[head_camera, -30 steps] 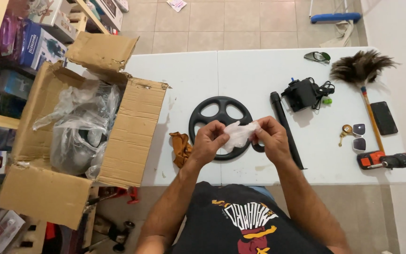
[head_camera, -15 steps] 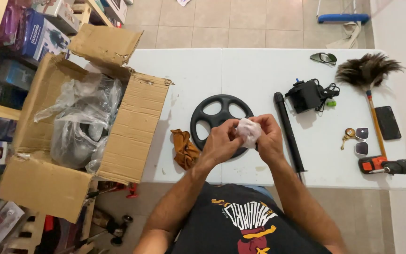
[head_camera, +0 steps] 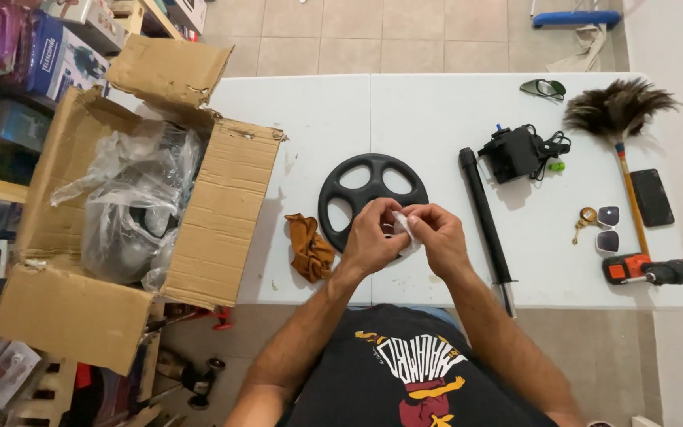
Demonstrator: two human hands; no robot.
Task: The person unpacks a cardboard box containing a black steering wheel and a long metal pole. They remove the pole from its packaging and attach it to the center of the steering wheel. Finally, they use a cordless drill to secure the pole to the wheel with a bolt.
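Over the near edge of the white table (head_camera: 318, 119), my left hand (head_camera: 371, 239) and my right hand (head_camera: 438, 237) are pressed together around a small crumpled white wad (head_camera: 403, 229), pinched between the fingers of both. Just behind the hands lies a black round disc with spoke-like openings (head_camera: 361, 186), flat on the table. A black rod (head_camera: 484, 217) lies lengthwise to the right of my right hand. A crumpled brown cloth (head_camera: 310, 247) rests to the left of my left hand.
A big open cardboard box (head_camera: 199, 213) with clear plastic wrapping inside stands at the left. On the right lie a black charger with cables (head_camera: 519, 152), a feather duster (head_camera: 618, 115), a phone (head_camera: 652, 198), keys with sunglasses (head_camera: 601, 225), an orange-black power tool (head_camera: 662, 269) and dark glasses (head_camera: 543, 88).
The white piece was stretched wide between both hands a second ago; it is now bunched into a small wad, and the hands have closed in together.
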